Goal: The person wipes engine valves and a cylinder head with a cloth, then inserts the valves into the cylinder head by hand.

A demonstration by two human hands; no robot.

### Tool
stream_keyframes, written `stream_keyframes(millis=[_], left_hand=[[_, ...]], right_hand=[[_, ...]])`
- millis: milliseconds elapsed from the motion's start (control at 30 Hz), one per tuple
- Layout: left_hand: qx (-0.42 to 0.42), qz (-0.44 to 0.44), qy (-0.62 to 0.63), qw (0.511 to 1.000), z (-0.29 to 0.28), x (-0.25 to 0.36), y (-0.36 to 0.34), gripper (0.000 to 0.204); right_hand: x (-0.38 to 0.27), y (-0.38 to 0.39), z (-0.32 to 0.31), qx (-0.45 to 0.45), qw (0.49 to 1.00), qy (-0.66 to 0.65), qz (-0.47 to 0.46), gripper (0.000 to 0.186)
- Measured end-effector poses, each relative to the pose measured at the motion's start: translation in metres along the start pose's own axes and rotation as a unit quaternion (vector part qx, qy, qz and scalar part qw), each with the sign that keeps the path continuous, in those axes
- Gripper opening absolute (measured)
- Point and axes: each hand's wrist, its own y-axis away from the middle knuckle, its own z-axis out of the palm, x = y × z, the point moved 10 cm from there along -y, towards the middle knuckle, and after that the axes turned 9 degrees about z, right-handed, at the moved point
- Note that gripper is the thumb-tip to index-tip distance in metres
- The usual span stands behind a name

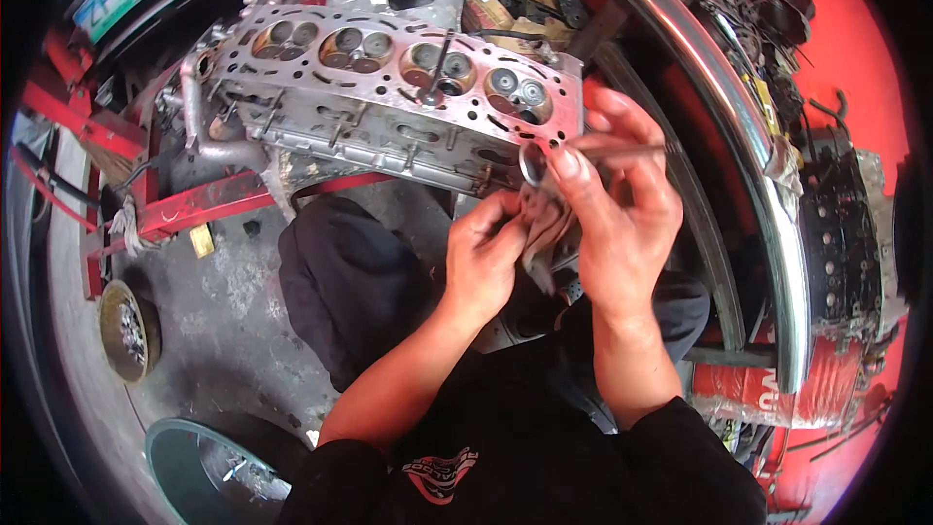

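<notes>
In my right hand (632, 214) is a metal engine valve (533, 163), pinched near its round head, its stem pointing right. My left hand (486, 253) grips a grimy pale rag (544, 228) just under the valve head. Above both hands lies an aluminum cylinder head (369, 92) with four combustion chambers facing up and studs along its near side. A valve (442, 63) with its long stem raised stands on the head's third chamber from the left.
A red metal stand (204, 204) is at left. A bowl of small parts (124, 331) and a grey tub (165, 467) sit on the floor. A curved chrome bumper (739, 117), dark engine parts (841, 253) and a red drum (739, 379) line the right. My legs (340, 282) are below the head.
</notes>
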Motion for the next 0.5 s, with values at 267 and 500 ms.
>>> stream_keyframes(millis=[267, 500], left_hand=[[-0.069, -0.116, 0.095, 0.986, -0.048, -0.016, 0.047, 0.020], [-0.112, -0.112, 0.103, 0.982, -0.041, -0.008, 0.042, 0.022]], right_hand=[[0.058, -0.053, 0.063, -0.101, 0.991, 0.075, 0.039, 0.014], [0.087, -0.055, 0.085, -0.176, 0.978, 0.088, 0.074, 0.015]])
